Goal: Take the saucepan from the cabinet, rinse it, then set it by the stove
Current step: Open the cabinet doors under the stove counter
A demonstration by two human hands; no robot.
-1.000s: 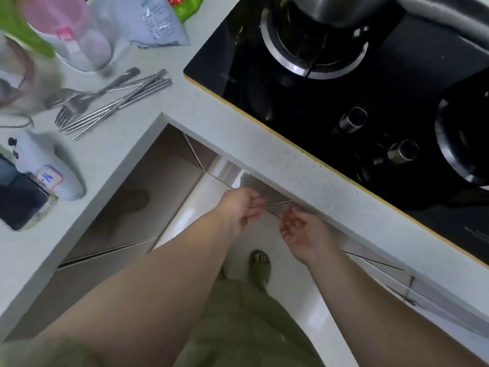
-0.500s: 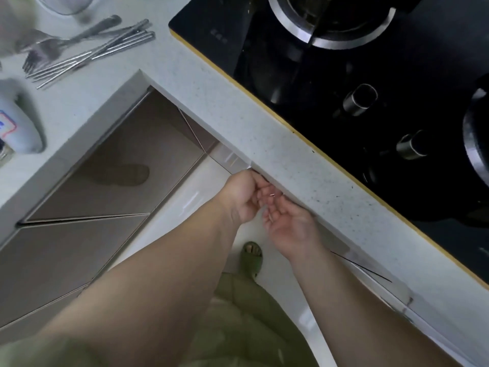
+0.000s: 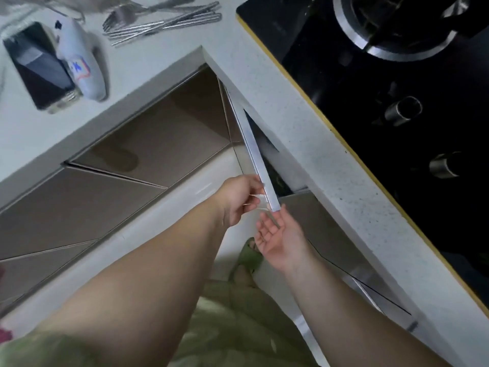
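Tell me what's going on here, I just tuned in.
A person stands at the counter beside the stove and is opening the cabinet door beneath it. The left hand grips the door's free edge; the right hand is open, palm up, just below that corner. The door is ajar, and the gap behind it is dark. No saucepan shows yet. A phone and some cutlery lie on the counter.

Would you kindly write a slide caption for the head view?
Left hand pulls the cabinet door ajar below the stove; right hand waits open.
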